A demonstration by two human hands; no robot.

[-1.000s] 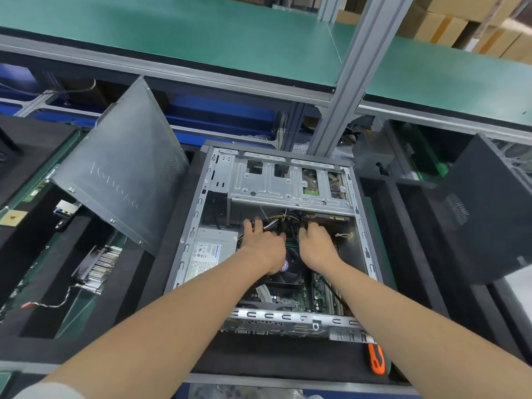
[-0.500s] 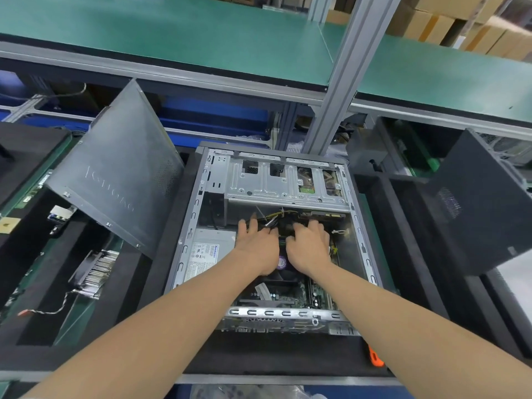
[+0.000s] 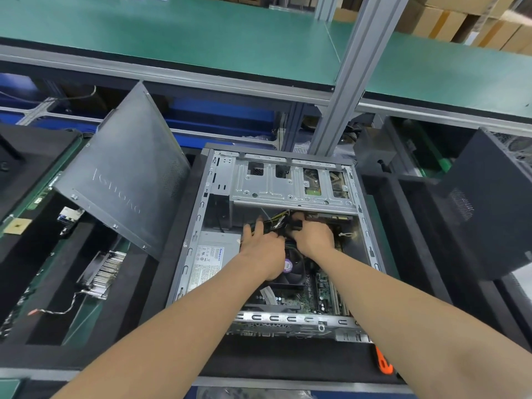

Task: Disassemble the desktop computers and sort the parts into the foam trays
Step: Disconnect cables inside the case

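Observation:
An open desktop case (image 3: 198,226) lies on its side in the middle of the black foam. Both my hands are inside it, just below the silver drive cage (image 3: 290,188). My left hand (image 3: 263,244) lies with fingers stretched over the bundle of black and yellow cables (image 3: 277,224). My right hand (image 3: 312,236) grips a black connector (image 3: 297,224) on that bundle. The power supply (image 3: 214,254) sits at the case's left side. A CPU fan (image 3: 292,270) and the motherboard (image 3: 322,292) show below my wrists.
The removed side panel (image 3: 126,180) leans at the left. A finned heatsink (image 3: 100,273) with its wire lies in the left foam tray (image 3: 46,349), a CPU chip (image 3: 17,226) beyond it. Another black case (image 3: 483,205) stands at the right. An orange-handled screwdriver (image 3: 383,362) lies near the front edge.
Both hands have shifted slightly deeper toward the drive cage. My right hand has closed round the black connector, and my left fingers have spread over the cables.

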